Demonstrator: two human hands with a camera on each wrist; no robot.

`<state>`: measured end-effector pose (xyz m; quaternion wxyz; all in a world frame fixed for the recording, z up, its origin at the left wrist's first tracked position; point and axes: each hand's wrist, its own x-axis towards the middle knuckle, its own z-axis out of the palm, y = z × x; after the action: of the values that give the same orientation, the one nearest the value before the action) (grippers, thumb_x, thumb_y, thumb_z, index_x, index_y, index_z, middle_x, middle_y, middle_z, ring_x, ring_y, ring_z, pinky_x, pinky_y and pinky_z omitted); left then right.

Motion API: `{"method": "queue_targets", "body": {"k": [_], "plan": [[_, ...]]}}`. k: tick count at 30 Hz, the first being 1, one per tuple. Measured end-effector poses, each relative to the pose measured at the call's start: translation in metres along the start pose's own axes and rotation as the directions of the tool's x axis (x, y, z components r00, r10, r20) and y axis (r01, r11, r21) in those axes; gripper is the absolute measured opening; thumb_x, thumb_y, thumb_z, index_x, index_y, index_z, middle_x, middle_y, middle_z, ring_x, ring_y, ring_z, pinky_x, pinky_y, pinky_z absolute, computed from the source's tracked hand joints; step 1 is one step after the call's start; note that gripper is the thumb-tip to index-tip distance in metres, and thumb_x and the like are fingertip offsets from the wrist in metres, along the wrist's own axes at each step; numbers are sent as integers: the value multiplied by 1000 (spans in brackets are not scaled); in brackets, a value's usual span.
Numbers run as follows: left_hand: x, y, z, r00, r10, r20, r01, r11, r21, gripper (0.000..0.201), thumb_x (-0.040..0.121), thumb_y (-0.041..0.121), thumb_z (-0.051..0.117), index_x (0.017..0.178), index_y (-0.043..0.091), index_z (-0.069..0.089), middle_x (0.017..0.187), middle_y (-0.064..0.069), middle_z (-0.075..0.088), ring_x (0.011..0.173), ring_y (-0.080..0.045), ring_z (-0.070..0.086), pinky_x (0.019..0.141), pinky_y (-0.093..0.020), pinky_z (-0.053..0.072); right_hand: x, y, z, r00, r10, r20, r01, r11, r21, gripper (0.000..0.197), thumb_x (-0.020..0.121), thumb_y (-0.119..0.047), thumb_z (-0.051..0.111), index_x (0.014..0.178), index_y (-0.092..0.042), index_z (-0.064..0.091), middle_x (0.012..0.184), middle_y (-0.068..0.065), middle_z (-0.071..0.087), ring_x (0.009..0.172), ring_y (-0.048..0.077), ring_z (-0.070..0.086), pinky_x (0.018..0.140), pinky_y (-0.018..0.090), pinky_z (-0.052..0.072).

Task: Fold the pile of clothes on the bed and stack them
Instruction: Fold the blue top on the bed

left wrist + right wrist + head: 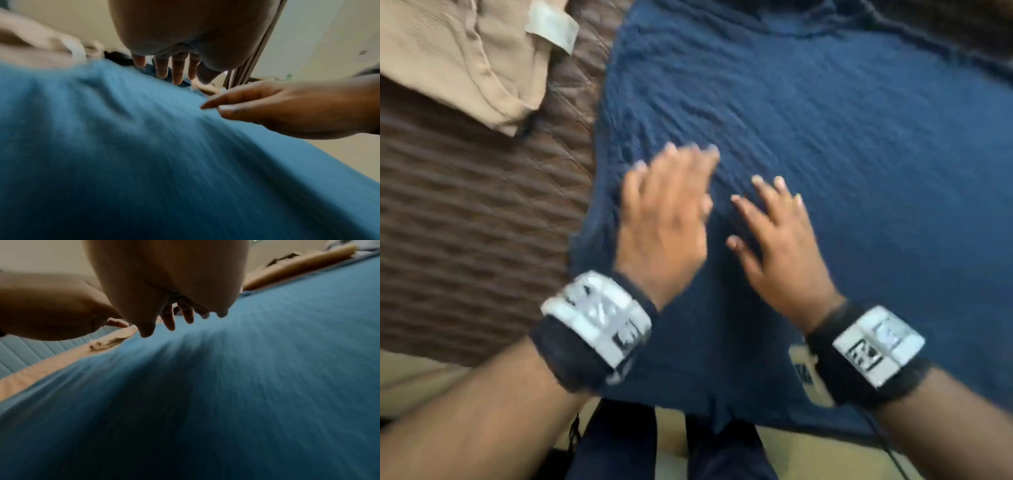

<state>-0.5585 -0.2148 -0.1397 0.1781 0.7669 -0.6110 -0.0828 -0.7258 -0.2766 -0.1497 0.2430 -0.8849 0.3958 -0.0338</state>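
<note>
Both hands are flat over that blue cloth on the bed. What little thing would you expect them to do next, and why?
Probably sweep outward to smooth the blue garment before folding. The left hand and right hand are open, fingers straight, side by side over its near part, gripping nothing, and the fabric around them is rippled with wrinkles. It lies spread on the brown quilt, beside a tan garment.

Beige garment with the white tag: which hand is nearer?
Left. The left hand lies over the blue garment on the side toward the beige garment; the right hand is farther from it.
</note>
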Motion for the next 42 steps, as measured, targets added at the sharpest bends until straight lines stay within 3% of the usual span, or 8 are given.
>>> {"method": "queue_targets", "body": {"k": [7, 14, 24, 26, 29, 30, 37, 42], "plan": [[-123, -9, 31, 823, 8, 567, -151, 967, 206, 84, 88, 72, 28, 158, 29, 10, 164, 7, 6, 150, -26, 11, 111, -71, 6, -172, 21, 56, 933, 360, 33, -343, 911, -228, 81, 85, -73, 35, 154, -36, 16, 162, -5, 9, 150, 27, 9, 115, 59, -3], [-136, 1, 28, 861, 42, 507, -176, 960, 219, 81, 89, 73, 24, 158, 35, 5, 166, 1, -11, 151, -39, -6, 98, -84, -1, -366, 148, -6, 517, 856, -2, -844, 510, -165, 104, 67, -97, 9, 154, -41, -5, 165, -6, -12, 151, 23, -9, 111, 72, -2], [-196, 132, 91, 791, 287, 540, -424, 894, 147, 74, 89, 72, 25, 155, 43, 8, 165, 10, -13, 152, -26, -12, 106, -67, -21, -287, 165, -2, 863, 494, -107, -505, 840, -197, 80, 87, -73, 37, 155, -31, 24, 164, 2, 14, 151, 30, 8, 117, 56, 0], [-202, 126, 87, 786, 264, 559, -411, 898, 154, 75, 87, 72, 26, 154, 43, 11, 166, 9, -8, 153, -27, -7, 107, -67, -20, -321, 200, -14, 717, 679, -162, -698, 697, -167, 87, 84, -79, 31, 156, -31, 18, 165, 1, 11, 151, 30, 7, 117, 57, 3], [-198, 129, 84, 764, 250, 594, -424, 889, 171, 76, 85, 74, 27, 153, 43, 11, 166, 8, -8, 152, -28, -7, 107, -68, -18, -398, 252, -51, 231, 957, -178, -972, 237, 12, 113, 65, -97, 4, 157, -32, 7, 166, 4, 0, 151, 34, 1, 113, 70, 4], [-196, 132, 84, 763, 238, 601, -419, 890, 179, 78, 84, 75, 27, 154, 44, 9, 166, 7, -8, 152, -28, -9, 107, -69, -18, -414, 259, -64, 179, 972, -154, -983, 184, 12, 118, 61, -98, -1, 158, -30, 5, 166, 6, -2, 151, 36, 0, 112, 71, 3], [-199, 137, 92, 769, 189, 611, -371, 910, 185, 97, 74, 93, 21, 156, 44, 4, 166, 5, -12, 151, -27, -20, 103, -68, -24, -318, 175, -32, 921, 379, -93, -390, 883, -259, 88, 85, -77, 34, 154, -22, 26, 160, 13, 25, 147, 36, 13, 113, 63, -6], [-205, 131, 94, 776, 236, 586, -409, 894, 181, 110, 64, 96, 33, 156, 43, 1, 164, 9, -22, 148, -23, -28, 102, -62, -30, -318, 192, -12, 936, 353, 8, -334, 892, -303, 88, 82, -82, 34, 154, -32, 24, 162, 3, 25, 148, 30, 18, 115, 59, 5]]}}
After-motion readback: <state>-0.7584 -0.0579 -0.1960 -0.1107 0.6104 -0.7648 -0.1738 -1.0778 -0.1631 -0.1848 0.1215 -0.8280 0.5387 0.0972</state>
